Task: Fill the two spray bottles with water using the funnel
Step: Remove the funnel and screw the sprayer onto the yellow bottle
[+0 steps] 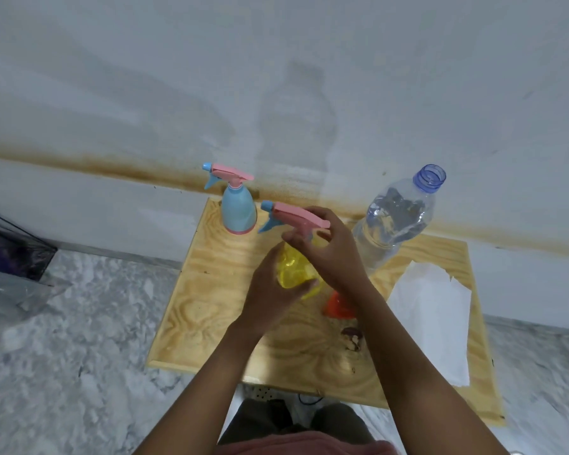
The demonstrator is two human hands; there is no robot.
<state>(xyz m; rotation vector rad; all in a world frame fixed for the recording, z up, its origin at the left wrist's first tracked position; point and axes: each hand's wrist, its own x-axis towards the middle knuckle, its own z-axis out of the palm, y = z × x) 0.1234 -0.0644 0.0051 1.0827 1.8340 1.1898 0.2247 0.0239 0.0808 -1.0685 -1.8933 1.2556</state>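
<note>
Left grip (273,287) wraps yellow bottle (293,270), right grip (332,254) pinches its sprayer cap (296,216); the uncapped water bottle (398,218) at two o'clock might get knocked over.

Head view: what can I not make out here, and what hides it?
All in the head view:
Most of the orange funnel: behind the right forearm.
Water level in the yellow spray bottle: covered by the left hand and right hand holding it.
Contents of the blue spray bottle: its wall is opaque.
What the small dark thing on the table is: too blurred.
</note>
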